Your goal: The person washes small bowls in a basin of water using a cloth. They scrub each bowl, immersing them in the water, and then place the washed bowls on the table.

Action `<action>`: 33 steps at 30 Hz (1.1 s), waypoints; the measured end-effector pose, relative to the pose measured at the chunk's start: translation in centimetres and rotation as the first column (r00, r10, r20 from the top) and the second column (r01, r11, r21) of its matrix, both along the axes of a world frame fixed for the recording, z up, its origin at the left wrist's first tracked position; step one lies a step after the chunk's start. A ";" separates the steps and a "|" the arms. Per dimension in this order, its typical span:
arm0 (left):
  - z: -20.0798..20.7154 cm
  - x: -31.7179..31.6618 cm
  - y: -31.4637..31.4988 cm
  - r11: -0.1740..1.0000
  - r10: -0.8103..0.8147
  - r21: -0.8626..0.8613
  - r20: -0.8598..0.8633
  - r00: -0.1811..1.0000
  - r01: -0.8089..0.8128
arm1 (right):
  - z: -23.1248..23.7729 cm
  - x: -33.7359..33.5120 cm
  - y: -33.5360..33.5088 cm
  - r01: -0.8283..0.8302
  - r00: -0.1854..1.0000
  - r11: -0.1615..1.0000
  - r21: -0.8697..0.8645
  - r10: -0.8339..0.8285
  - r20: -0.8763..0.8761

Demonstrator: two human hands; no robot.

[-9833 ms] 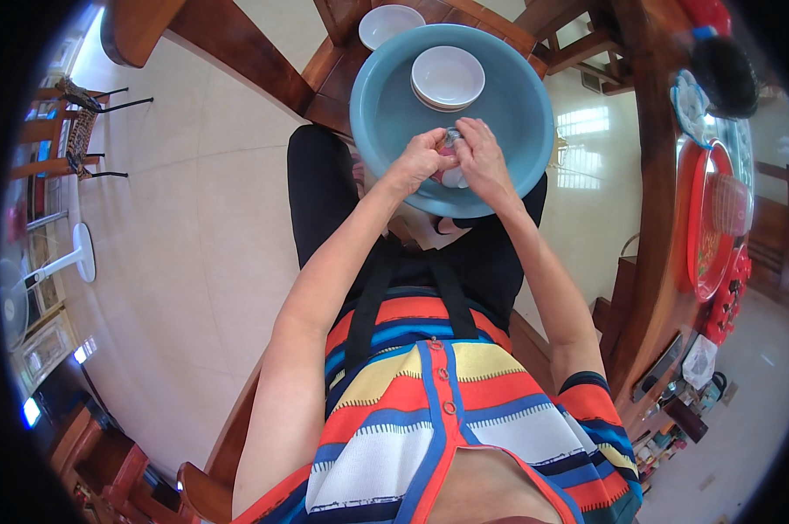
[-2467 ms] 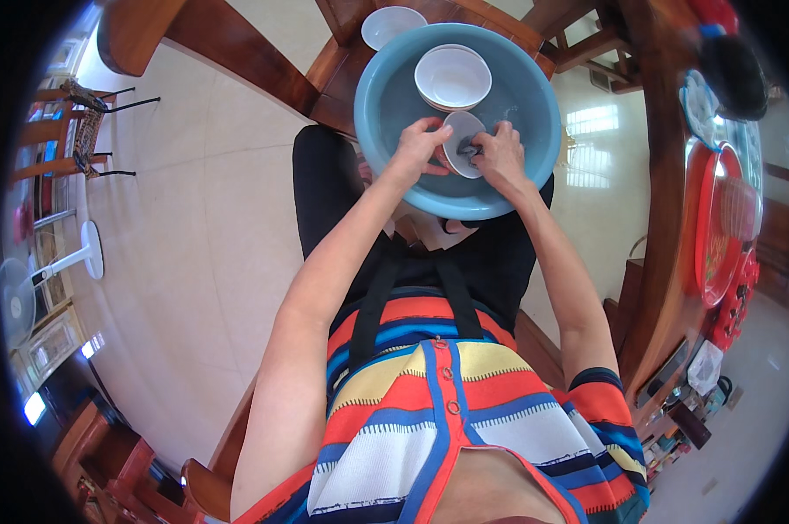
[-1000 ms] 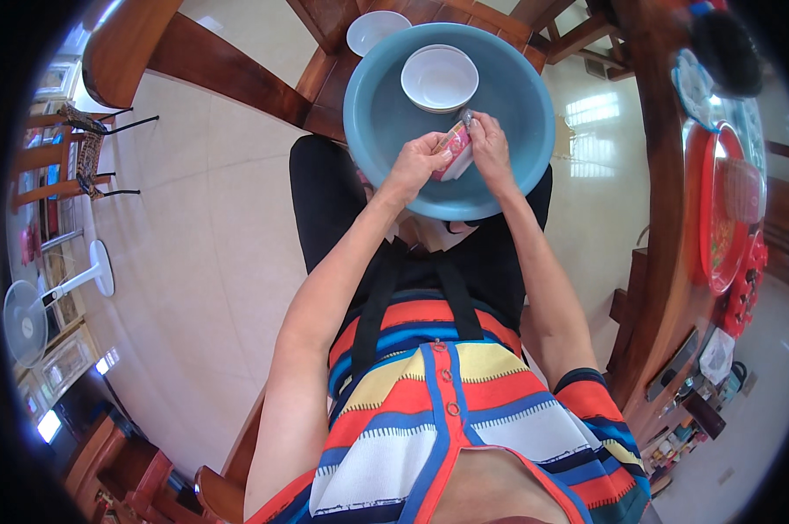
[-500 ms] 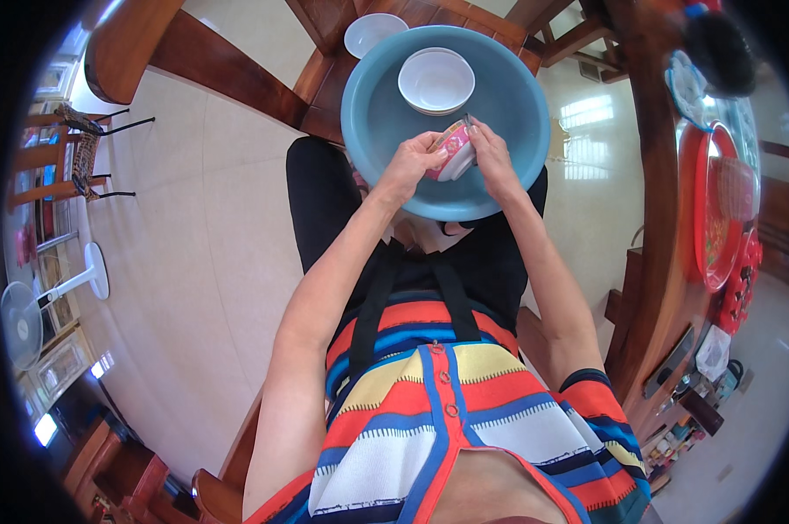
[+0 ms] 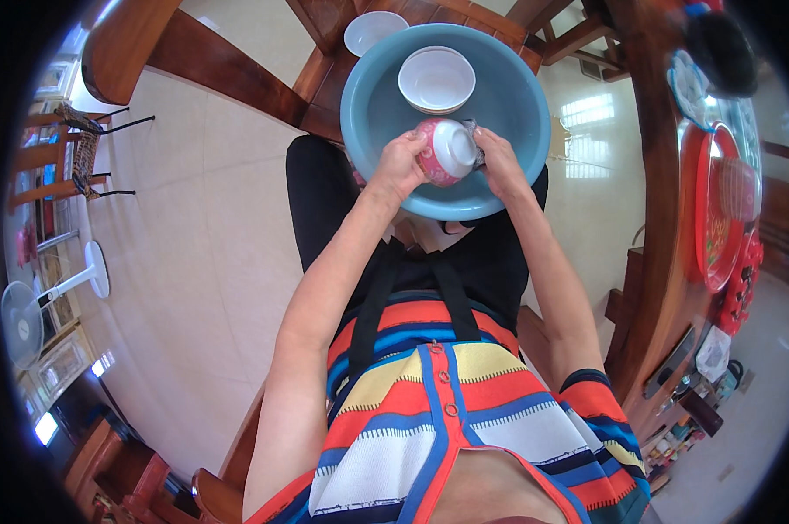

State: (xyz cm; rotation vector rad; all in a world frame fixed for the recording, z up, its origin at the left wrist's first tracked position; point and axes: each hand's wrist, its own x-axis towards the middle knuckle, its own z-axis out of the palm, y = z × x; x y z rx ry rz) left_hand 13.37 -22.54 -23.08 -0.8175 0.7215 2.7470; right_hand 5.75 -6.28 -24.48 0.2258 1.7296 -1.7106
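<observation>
My left hand (image 5: 401,166) grips a pink patterned bowl (image 5: 448,154) by its side, with its white base tipped up and toward the right. On the bowl's right, my right hand (image 5: 500,163) is closed on a small dark grey scrubbing pad (image 5: 476,142) that touches the bowl. Both hands are over the near part of a large round blue basin (image 5: 530,109). Inside the basin, beyond my hands, sits a small stack of white bowls (image 5: 436,81). The fingertips of my right hand are partly hidden by the pad.
The basin rests on a brown wooden seat (image 5: 325,96), with another white bowl (image 5: 373,33) behind its left rim. A wooden table (image 5: 643,288) on the right carries a red tray (image 5: 716,201). A white fan (image 5: 96,271) stands far left.
The bowl has turned in my hands, so its white base now faces up more. My right hand has shifted slightly right and lower, and the grey pad shows more.
</observation>
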 end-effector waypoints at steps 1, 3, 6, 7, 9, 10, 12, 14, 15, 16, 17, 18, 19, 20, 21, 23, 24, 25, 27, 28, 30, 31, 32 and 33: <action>-0.1 -0.1 0.0 0.998 0.039 0.038 0.017 0.999 -0.040 | -0.5 0.3 0.2 0.039 0.997 0.998 -0.042 -0.036 0.069; 0.2 -0.3 0.0 0.988 0.111 0.106 0.058 0.992 -0.116 | -2.0 1.8 -0.3 0.090 0.990 0.996 -0.008 -0.090 -0.104; 0.2 -0.3 0.0 0.984 0.145 0.091 0.100 0.984 -0.154 | -0.8 4.9 -1.7 0.012 0.847 0.956 0.293 0.145 -0.511; -0.1 -0.2 0.0 0.979 0.175 0.094 0.081 0.981 -0.183 | 0.9 6.5 -2.9 0.042 0.756 0.913 0.406 0.236 -0.610; -0.4 -0.4 0.2 0.968 0.226 0.102 0.037 0.973 -0.229 | 1.6 8.5 -3.8 0.038 0.609 0.879 0.475 0.356 -0.709; -0.6 -0.3 0.3 0.980 0.199 0.001 0.056 0.978 -0.199 | 1.5 8.9 -4.0 0.062 0.486 0.869 0.492 0.404 -0.775; -0.9 0.0 0.3 0.993 0.093 -0.063 -0.040 0.995 -0.095 | 2.0 8.7 -4.3 0.061 0.347 0.833 0.550 0.499 -0.794; -1.2 0.2 0.5 0.994 0.090 -0.051 -0.120 0.989 -0.097 | 2.0 7.9 -4.4 0.111 0.224 0.809 0.577 0.546 -0.808; -1.1 0.2 0.6 0.996 0.064 -0.048 -0.122 0.990 -0.070 | 1.8 7.0 -4.4 0.095 0.248 0.819 0.566 0.531 -0.810; -1.0 0.2 0.6 0.998 0.038 -0.046 -0.124 0.992 -0.044 | 1.7 5.9 -4.4 0.079 0.273 0.828 0.555 0.517 -0.811; -0.8 0.1 0.7 0.999 0.005 -0.040 -0.126 0.992 -0.010 | 1.5 4.8 -4.2 0.070 0.301 0.835 0.546 0.504 -0.810; -0.5 0.2 0.6 0.997 -0.052 -0.060 -0.105 0.993 0.046 | 1.6 3.7 -4.2 0.064 0.361 0.831 0.552 0.496 -0.790; -0.6 0.3 0.7 0.997 -0.042 -0.066 -0.103 0.994 0.036 | 1.8 2.8 -4.0 -0.001 0.446 0.834 0.552 0.494 -0.747; -0.8 0.3 0.7 0.997 -0.037 -0.071 -0.102 0.994 0.030 | 2.3 2.0 -3.7 -0.061 0.526 0.836 0.545 0.491 -0.694; -0.9 0.2 0.7 0.997 -0.032 -0.076 -0.101 0.994 0.024 | 2.5 1.6 -3.5 -0.120 0.601 0.838 0.532 0.488 -0.633; -1.2 0.0 0.8 1.000 0.023 -0.014 -0.097 0.995 -0.024 | 1.8 2.9 -3.1 -0.026 0.316 0.819 0.573 0.550 -0.773; -1.3 0.1 0.8 0.998 0.054 0.018 -0.090 0.994 -0.052 | 2.2 4.2 -3.2 -0.037 0.239 0.835 0.548 0.540 -0.807; -1.4 0.0 0.8 0.999 0.036 -0.033 -0.054 0.998 -0.038 | 2.5 5.1 -3.2 -0.050 0.162 0.850 0.524 0.524 -0.836; -1.1 -0.2 0.7 0.990 -0.004 -0.138 0.016 1.000 0.006 | 2.0 5.5 -2.9 -0.037 0.312 0.864 0.501 0.487 -0.816; -1.3 -0.3 1.0 0.990 0.041 -0.135 0.058 0.997 -0.033 | 1.6 5.1 -2.6 -0.011 0.434 0.885 0.466 0.424 -0.795; -1.5 -0.4 0.9 0.988 0.058 -0.150 0.080 0.995 -0.045 | 1.7 4.4 -2.4 0.021 0.646 0.888 0.460 0.339 -0.684; -1.5 -0.4 0.9 0.986 0.066 -0.158 0.091 0.994 -0.052 | 1.7 4.3 -2.3 0.002 0.625 0.864 0.503 0.392 -0.675; -1.4 -0.5 0.9 0.986 0.066 -0.160 0.097 0.993 -0.050 | 2.2 4.2 -2.2 -0.010 0.602 0.835 0.550 0.444 -0.663; -1.4 -0.5 0.8 0.986 0.066 -0.162 0.103 0.992 -0.049 | 2.4 4.1 -2.1 -0.020 0.579 0.803 0.595 0.495 -0.648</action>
